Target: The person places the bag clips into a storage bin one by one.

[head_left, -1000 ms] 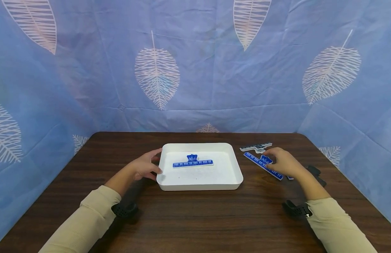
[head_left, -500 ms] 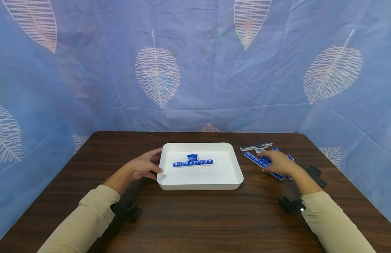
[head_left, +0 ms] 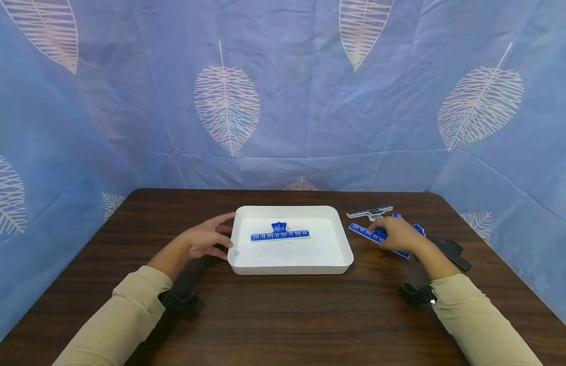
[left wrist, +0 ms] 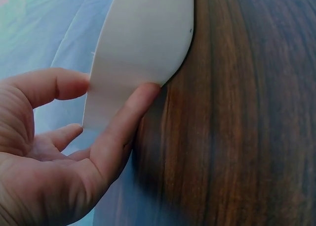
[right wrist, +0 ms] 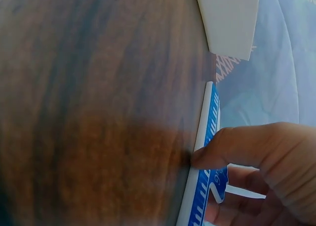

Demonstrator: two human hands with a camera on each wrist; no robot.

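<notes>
My right hand (head_left: pixel 398 235) pinches a blue clip (head_left: pixel 364 232) with a piano-key pattern, right of the tray. In the right wrist view, the thumb (right wrist: pixel 210 157) lies on the near edge of the clip's long bar (right wrist: pixel 201 186), and the other fingers are behind it, partly hidden. My left hand (head_left: pixel 205 239) rests with spread fingers against the left end of a white tray (head_left: pixel 289 271). In the left wrist view, thumb and fingertips touch the tray's end wall (left wrist: pixel 143 38). Inside the tray lies another blue piano-key clip (head_left: pixel 280 236).
Behind the held clip lies a black-and-white piano-key clip (head_left: pixel 369 212). More blue (head_left: pixel 418 230) shows past my right hand, partly covered. A flat black piece (head_left: pixel 453 253) lies beside my right forearm. A blue leaf-patterned cloth (head_left: pixel 283 101) hangs behind the brown table (head_left: pixel 283 320).
My right hand has come down onto the blue clip and taken hold of it, and the clip has shifted slightly left. My left hand stays at the tray.
</notes>
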